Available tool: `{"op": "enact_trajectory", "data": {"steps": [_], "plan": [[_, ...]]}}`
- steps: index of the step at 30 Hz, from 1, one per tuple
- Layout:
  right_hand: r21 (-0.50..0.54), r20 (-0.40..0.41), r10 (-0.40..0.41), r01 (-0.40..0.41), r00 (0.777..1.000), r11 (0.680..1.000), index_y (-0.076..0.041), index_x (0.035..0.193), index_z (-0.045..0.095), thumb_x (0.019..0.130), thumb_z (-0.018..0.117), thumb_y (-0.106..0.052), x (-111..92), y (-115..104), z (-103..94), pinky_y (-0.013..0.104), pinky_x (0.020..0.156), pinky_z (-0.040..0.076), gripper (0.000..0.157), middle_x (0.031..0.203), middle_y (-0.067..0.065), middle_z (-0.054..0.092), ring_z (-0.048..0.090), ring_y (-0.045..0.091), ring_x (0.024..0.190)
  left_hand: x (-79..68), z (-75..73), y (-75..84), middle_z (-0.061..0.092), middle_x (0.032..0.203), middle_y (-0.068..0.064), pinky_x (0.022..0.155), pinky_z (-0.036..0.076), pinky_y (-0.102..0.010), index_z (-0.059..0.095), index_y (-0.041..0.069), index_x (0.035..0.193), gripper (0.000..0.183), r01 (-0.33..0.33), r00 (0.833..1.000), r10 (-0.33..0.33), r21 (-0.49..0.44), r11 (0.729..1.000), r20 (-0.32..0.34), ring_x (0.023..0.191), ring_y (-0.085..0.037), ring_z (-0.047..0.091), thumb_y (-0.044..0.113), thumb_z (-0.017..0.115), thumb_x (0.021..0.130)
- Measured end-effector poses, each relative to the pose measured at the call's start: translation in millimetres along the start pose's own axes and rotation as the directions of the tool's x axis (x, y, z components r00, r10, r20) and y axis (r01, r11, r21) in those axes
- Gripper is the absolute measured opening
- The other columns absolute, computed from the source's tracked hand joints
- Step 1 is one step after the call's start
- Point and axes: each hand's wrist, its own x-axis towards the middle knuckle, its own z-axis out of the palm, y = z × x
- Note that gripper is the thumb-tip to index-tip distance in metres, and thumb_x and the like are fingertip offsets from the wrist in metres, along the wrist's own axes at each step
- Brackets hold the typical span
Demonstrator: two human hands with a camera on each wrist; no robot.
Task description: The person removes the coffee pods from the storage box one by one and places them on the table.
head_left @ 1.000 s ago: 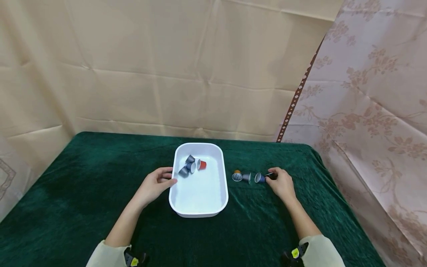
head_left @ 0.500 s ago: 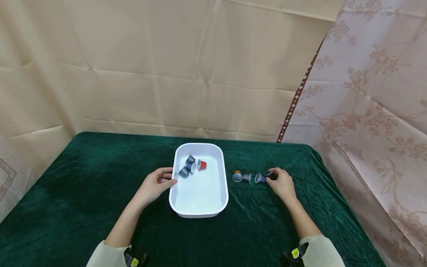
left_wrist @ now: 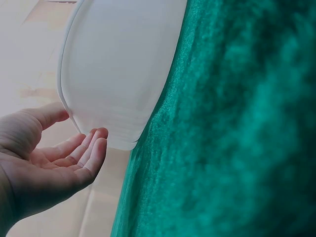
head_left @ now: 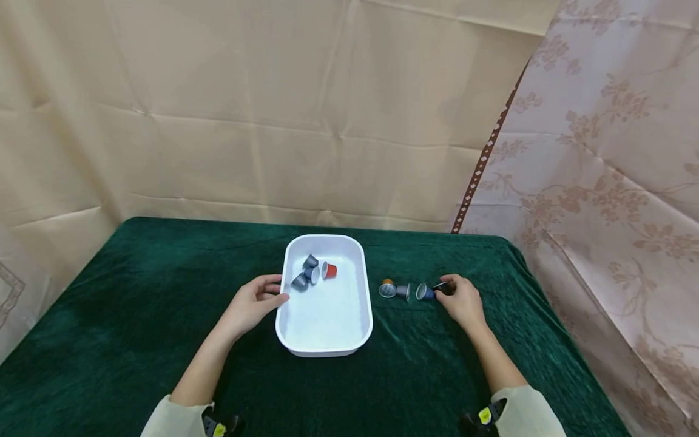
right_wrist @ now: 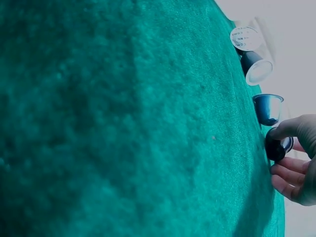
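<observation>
My left hand (head_left: 251,306) grips the left side of a white tray (head_left: 327,328), thumb over the rim and fingers along the outer wall; the left wrist view shows these fingers at the tray's underside (left_wrist: 118,74). On the right, my right hand (head_left: 463,303) pinches a black coffee capsule (right_wrist: 275,148) low at the cloth. Just left of it lies a blue capsule (head_left: 426,292) on its side. Further left are a grey-purple capsule (head_left: 403,291) and an orange one (head_left: 388,289) showing its printed lid.
Inside the tray, towards its far end, lie a red capsule (head_left: 331,271), a blue capsule (head_left: 312,275) and two dark grey capsules (head_left: 300,281). Dark green velvet (head_left: 164,291) covers the table. Beige cloth (head_left: 246,121) hangs behind it, with a floral curtain (head_left: 617,182) at the right.
</observation>
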Motion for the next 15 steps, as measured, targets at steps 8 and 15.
{"op": "enact_trajectory", "data": {"steps": [8,15], "plan": [[0.015,-0.004,-0.002,0.002,1.000,1.000,-0.001,0.121,0.055,0.087,0.061,-0.016,-2.0,-2.3,-2.8,0.047,0.080,0.046,0.037,0.111,0.024,0.057,0.057,0.034,0.097,0.5,0.2,0.3,0.055,0.125,-0.017,0.087,0.053,-0.038,0.043,0.009,0.136,0.053,0.005,1.000,-0.005,-0.001,1.000,0.000,0.104,-0.023,0.061,0.028,0.060,0.090],[0.007,-0.031,-0.007,0.007,1.000,1.000,-0.002,0.121,0.056,0.087,0.061,-0.017,-3.7,-6.8,-8.1,0.047,0.078,0.047,0.037,0.111,0.024,0.057,0.058,0.035,0.097,0.2,0.0,0.3,0.055,0.125,-0.017,0.087,0.053,-0.038,0.043,0.009,0.136,0.054,0.002,1.000,-0.002,-0.004,1.000,0.001,0.104,-0.024,0.061,0.029,0.061,0.090]]}}
